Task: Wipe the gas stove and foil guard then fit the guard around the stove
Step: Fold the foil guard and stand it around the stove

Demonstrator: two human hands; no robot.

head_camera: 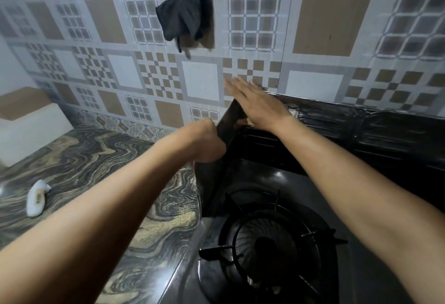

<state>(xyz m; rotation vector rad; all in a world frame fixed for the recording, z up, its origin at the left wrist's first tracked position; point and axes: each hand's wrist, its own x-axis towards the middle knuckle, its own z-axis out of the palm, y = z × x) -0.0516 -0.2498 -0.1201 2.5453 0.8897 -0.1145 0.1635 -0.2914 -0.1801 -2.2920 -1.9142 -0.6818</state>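
Observation:
The black gas stove (277,183) fills the lower right, its burner and pan support (267,248) in front. The dark foil guard (385,133) stands along the stove's back against the tiled wall and bends forward down the stove's left side (212,183). My left hand (207,142) is closed on the top edge of the guard's left panel near the corner. My right hand (255,104) lies flat with fingers spread on the top of the guard's back corner, slightly blurred.
A marbled countertop (96,171) stretches to the left with a small white gadget (37,198) lying on it. A white box (29,130) stands at the far left. A dark cloth (185,17) hangs from a hook on the tiled wall above.

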